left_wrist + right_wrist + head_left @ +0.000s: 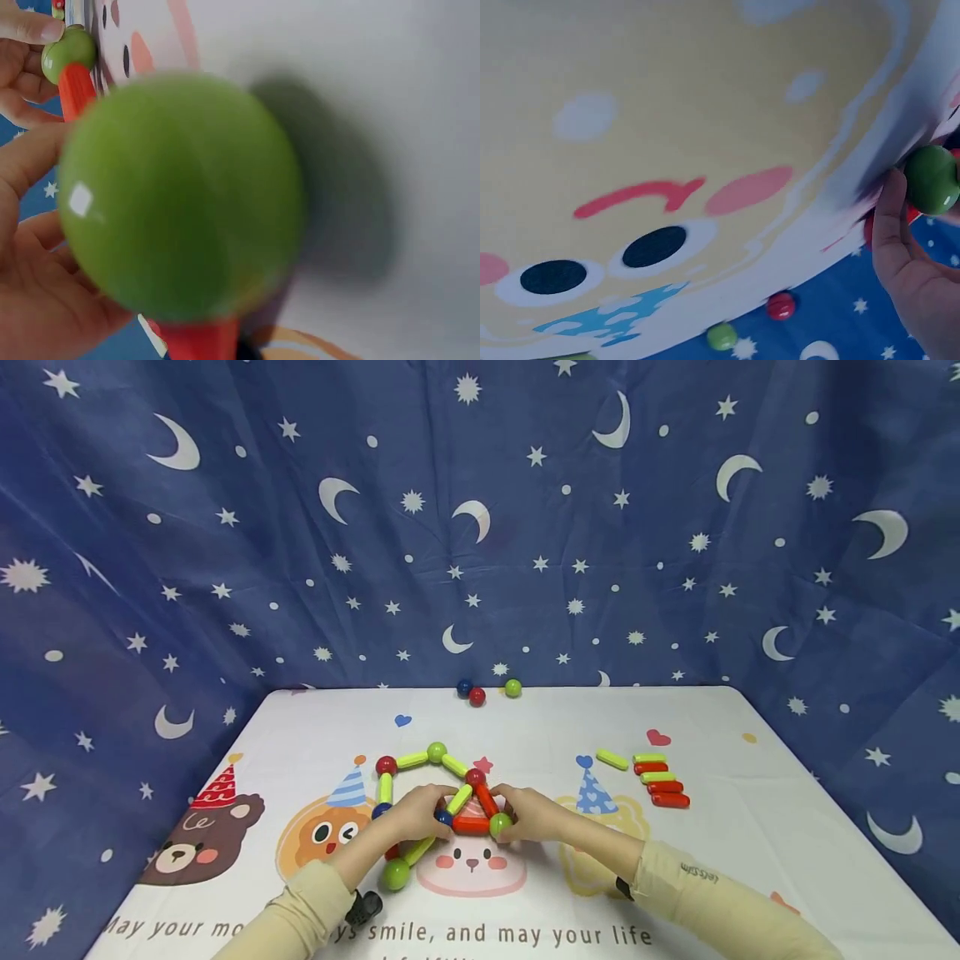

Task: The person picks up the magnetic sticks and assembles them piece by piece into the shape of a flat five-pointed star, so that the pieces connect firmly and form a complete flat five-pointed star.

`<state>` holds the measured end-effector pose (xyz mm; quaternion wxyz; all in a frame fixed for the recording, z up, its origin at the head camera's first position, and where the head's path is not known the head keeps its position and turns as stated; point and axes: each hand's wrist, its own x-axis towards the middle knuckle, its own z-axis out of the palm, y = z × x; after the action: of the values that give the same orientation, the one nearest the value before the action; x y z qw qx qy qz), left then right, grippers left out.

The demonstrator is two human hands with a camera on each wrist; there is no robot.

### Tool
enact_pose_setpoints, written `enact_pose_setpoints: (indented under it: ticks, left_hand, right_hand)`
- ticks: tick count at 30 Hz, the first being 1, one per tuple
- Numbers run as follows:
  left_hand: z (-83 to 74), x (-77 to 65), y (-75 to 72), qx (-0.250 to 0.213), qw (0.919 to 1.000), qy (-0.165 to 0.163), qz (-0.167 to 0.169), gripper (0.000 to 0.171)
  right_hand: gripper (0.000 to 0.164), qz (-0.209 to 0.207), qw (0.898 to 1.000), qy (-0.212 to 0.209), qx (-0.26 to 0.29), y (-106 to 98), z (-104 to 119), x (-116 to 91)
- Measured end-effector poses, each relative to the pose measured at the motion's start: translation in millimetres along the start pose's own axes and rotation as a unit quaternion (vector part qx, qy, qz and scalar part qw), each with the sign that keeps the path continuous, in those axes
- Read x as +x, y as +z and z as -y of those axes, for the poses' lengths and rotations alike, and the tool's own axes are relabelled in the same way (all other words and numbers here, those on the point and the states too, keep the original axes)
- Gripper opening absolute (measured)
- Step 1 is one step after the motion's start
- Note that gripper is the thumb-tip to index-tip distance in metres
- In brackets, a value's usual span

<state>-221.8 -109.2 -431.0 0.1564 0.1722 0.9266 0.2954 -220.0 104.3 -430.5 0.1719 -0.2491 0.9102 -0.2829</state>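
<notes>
A frame of toy rods and balls lies on the printed tablecloth. My left hand [417, 812] holds the blue ball [444, 818] between thumb and fingers. My right hand [534, 816] pinches the green ball [499, 825] at the frame's right corner. A red rod [472, 827] joins these two balls. From them a yellow-green rod [460, 798] and another red rod [487, 800] meet at a red ball [476, 777], forming a triangle. Large in the left wrist view is the near green ball [180, 199]. The left hand covers part of the frame's left side.
Loose yellow-green and red rods [660, 778] lie at the right, with one yellow-green rod [612, 760] apart from them. By the back edge are a loose blue ball [465, 687], a red ball [477, 697] and a green ball [513, 687]. A starry blue curtain [525, 527] hangs behind.
</notes>
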Motion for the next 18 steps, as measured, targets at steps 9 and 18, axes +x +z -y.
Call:
enact_pose_setpoints:
  ticks: [9,18]
  left_hand:
    - [-3.6,-1.5,-4.4,0.073,0.9966,0.035,0.012,0.052]
    - [12.5,-13.1,-20.1,0.113,0.9881,0.091,0.049,0.042]
  right_hand:
    - [0.066,0.019,0.999,-0.024,0.011,15,16,-17]
    - [0.054,0.132,0.972,-0.156,-0.112,10,23,-26]
